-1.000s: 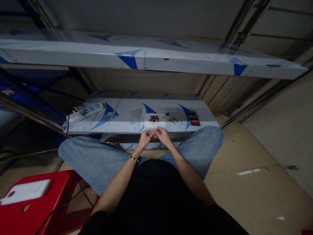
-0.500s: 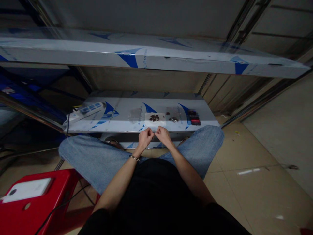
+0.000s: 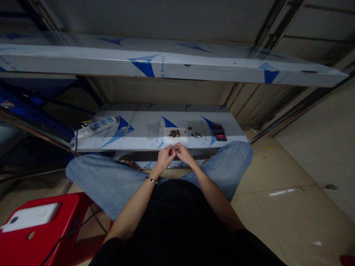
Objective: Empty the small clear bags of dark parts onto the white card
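My left hand (image 3: 165, 156) and my right hand (image 3: 183, 153) meet fingertip to fingertip just in front of the low shelf's edge. Both are closed in a pinch; whatever they hold is too small to make out. Right beyond them lies a white sheet or tray (image 3: 181, 140) with several small dark brown pieces (image 3: 174, 133) heaped on it. To its left is a clear plastic bag (image 3: 153, 130). On its right, small shiny metal pieces (image 3: 196, 135) lie by another clear bag (image 3: 193, 125).
The low shelf (image 3: 138, 114) carries a white power strip (image 3: 97, 126) at left and a blurred dark and red object (image 3: 219, 132) at right. An upper shelf (image 3: 194, 72) spans above. A red stool (image 3: 63, 210) with a white device (image 3: 31, 216) stands at my left.
My hands have drawn slightly closer together, so the fingertips now touch or overlap. The things on the shelf have stayed where they were.
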Demonstrator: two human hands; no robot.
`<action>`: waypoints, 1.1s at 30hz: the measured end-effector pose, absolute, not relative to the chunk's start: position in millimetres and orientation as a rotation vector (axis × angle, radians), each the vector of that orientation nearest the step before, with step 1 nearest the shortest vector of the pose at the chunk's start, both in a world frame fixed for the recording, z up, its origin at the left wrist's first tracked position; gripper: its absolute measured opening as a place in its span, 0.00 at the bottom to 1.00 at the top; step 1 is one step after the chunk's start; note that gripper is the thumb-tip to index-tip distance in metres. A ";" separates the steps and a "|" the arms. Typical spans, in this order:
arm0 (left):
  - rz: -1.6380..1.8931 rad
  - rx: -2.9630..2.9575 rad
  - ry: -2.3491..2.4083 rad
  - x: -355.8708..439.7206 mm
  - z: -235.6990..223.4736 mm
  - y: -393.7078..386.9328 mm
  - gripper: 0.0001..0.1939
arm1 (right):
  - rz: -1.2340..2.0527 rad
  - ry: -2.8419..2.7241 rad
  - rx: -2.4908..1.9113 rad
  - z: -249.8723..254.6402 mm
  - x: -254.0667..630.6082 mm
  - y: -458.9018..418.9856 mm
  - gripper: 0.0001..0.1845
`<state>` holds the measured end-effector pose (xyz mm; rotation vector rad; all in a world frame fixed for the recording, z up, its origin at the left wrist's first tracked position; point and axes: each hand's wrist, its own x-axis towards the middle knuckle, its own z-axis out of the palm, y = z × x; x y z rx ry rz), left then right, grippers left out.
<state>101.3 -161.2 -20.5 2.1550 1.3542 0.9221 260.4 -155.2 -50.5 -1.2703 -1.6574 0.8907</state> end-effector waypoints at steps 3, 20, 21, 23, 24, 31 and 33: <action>0.907 2.159 1.484 102.8 -20.8 -161.8 0.05 | 0.719 -1.537 -1.402 -48.3 261.3 -153.5 0.04; 1.124 1.233 1.106 99.6 -44.9 -140.3 0.20 | 1.264 -0.912 -1.085 -28.0 270.8 -155.0 0.20; 1.064 1.115 1.049 98.9 -47.0 -139.1 0.22 | 1.289 -0.903 -1.073 -26.1 271.5 -156.0 0.21; 1.021 0.960 0.967 98.2 -49.4 -138.8 0.24 | 1.330 -0.908 -1.062 -23.9 272.5 -156.9 0.21; 1.039 0.927 0.950 98.0 -49.5 -139.3 0.24 | 1.344 -0.916 -1.063 -23.5 272.7 -156.9 0.21; 1.179 0.899 0.982 95.4 -42.6 -141.5 0.22 | 1.269 -0.913 -1.126 -24.5 271.6 -153.3 0.18; 1.192 0.876 0.977 94.5 -41.6 -141.0 0.22 | 1.265 -0.890 -1.126 -23.7 270.6 -153.0 0.17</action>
